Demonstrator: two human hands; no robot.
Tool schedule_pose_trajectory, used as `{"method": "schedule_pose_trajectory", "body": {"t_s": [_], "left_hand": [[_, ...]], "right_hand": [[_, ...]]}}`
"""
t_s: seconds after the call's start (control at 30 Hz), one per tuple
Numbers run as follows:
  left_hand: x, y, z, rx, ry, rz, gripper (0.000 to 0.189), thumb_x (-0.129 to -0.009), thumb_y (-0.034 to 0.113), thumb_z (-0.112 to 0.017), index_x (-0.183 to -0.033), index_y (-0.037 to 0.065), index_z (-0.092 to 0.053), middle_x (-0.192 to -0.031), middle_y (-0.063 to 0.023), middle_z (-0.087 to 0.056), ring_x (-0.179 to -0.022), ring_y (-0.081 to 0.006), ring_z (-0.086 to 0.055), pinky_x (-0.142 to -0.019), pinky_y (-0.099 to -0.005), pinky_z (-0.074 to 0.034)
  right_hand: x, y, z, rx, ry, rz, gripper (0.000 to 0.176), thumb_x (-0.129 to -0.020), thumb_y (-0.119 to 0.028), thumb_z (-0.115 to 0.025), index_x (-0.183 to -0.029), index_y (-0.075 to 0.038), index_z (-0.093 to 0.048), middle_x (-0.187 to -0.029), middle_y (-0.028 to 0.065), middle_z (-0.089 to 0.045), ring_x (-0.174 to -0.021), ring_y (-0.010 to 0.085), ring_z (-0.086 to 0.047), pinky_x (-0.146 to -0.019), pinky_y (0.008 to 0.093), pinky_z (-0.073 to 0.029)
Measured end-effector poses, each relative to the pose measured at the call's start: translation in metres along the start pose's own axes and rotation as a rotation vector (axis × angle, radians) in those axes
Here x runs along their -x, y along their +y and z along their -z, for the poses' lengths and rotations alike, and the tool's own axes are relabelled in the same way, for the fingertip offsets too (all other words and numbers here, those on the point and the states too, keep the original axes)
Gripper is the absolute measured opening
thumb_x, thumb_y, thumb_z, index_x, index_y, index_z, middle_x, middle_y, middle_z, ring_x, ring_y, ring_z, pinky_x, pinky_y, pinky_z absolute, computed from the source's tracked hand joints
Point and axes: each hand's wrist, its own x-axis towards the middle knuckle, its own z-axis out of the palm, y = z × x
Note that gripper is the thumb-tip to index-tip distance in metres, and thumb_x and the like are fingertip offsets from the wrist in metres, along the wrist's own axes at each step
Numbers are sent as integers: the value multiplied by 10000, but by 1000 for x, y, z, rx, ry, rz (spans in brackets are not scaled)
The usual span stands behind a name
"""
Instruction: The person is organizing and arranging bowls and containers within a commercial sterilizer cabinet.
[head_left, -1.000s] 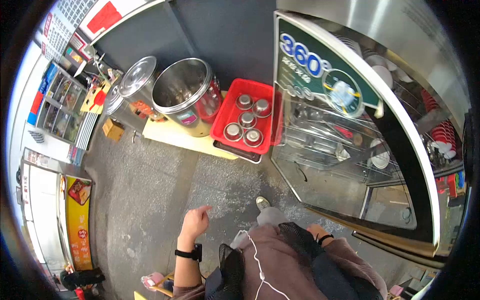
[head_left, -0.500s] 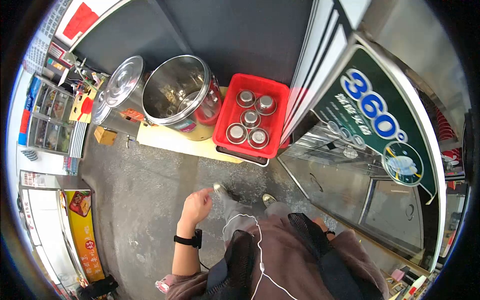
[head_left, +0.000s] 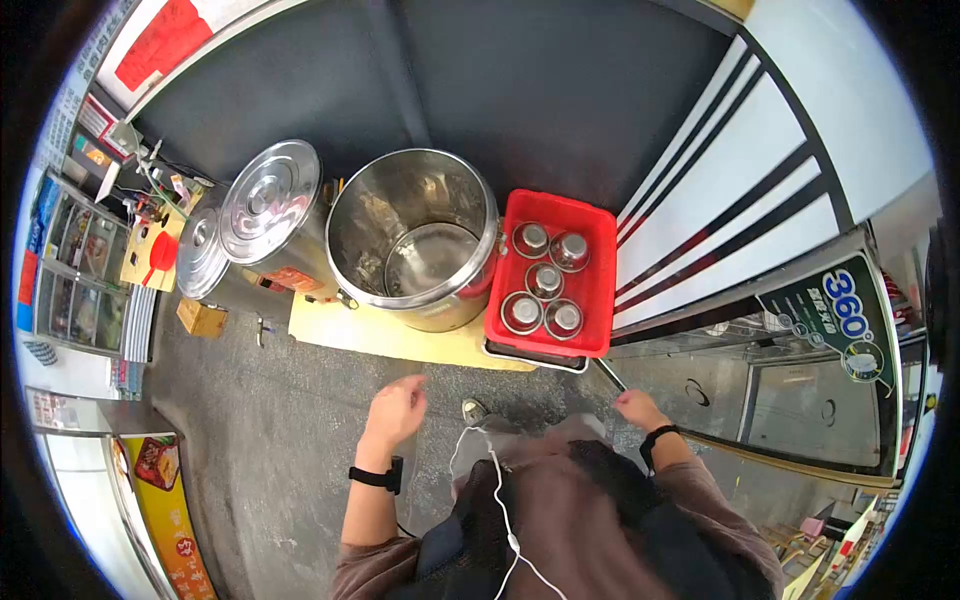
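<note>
My left hand [head_left: 398, 410] hangs over the floor below the yellow board, its fingers curled in and nothing visible in them. My right hand [head_left: 640, 408] is just below the red basin, near a thin dark bar; its fingers are closed, and what they hold, if anything, is hidden. The red basin [head_left: 606, 285] contains several metal cups [head_left: 544, 281], spaced apart. To its left stands a large open steel pot [head_left: 430, 250], its bottom visible. Neither hand touches the pot or basin.
Two round metal lids [head_left: 262, 200] cover vessels left of the pot. A yellow board [head_left: 400, 345] lies beneath the vessels. Further left are a cardboard box [head_left: 202, 318] and a red ladle [head_left: 160, 255]. A glass-fronted cabinet [head_left: 815, 410] and a green sign [head_left: 838, 318] stand at right.
The view has shifted, bringing the pot and basin lower and further right. My right hand, mostly hidden before, has come forward into view. My left hand stays curled in about the same place.
</note>
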Motion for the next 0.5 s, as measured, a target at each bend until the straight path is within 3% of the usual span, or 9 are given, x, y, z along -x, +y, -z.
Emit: {"method": "schedule_pose_trajectory", "body": {"t_s": [0.17, 0.23, 0.3, 0.37, 0.5], "left_hand": [[-28, -80, 4, -132, -22, -26, 317, -888, 158, -621, -1173, 77, -734, -957, -190, -762, -885, -397, -730, -805, -494, -584], [-36, -83, -2, -125, -82, -24, 306, -889, 162, -623, -1161, 71, -729, -989, -229, -746, -912, -414, -724, -821, -513, -582], [-46, -81, -21, -145, -189, 2, 305, -888, 170, -625, -1158, 69, -726, -1007, -250, -739, -928, -425, -722, -827, -526, -582], [-60, -83, -45, -210, -337, 58, 314, -885, 180, -627, -1164, 73, -724, -1013, -253, -740, -931, -429, -724, -822, -532, -584], [-91, -60, -73, -224, -421, 66, 319, -890, 183, -617, -1176, 80, -717, -1013, -243, -747, -928, -438, -726, -816, -546, -584]], "right_hand": [[-54, -108, 12, 72, 43, 66, 291, -888, -376, -669, -977, -116, -760, -1051, 171, -757, -1015, 387, -711, -899, 504, -566], [-72, -146, 22, 175, 14, 20, 290, -887, -365, -670, -990, -108, -757, -1082, 170, -753, -1040, 381, -706, -911, 500, -564], [-108, -145, -1, 129, 99, 80, 330, -876, -367, -681, -1063, -104, -748, -1142, 168, -744, -1093, 370, -696, -944, 495, -557], [-140, -160, -9, 97, 38, 31, 473, -844, -373, -728, -1200, -63, -703, -1247, 178, -715, -1166, 364, -681, -983, 485, -553], [-222, -180, -38, 89, -14, -112, 749, -856, -416, -754, -1445, -15, -523, -1308, 244, -672, -1216, 386, -658, -1003, 483, -550]]}}
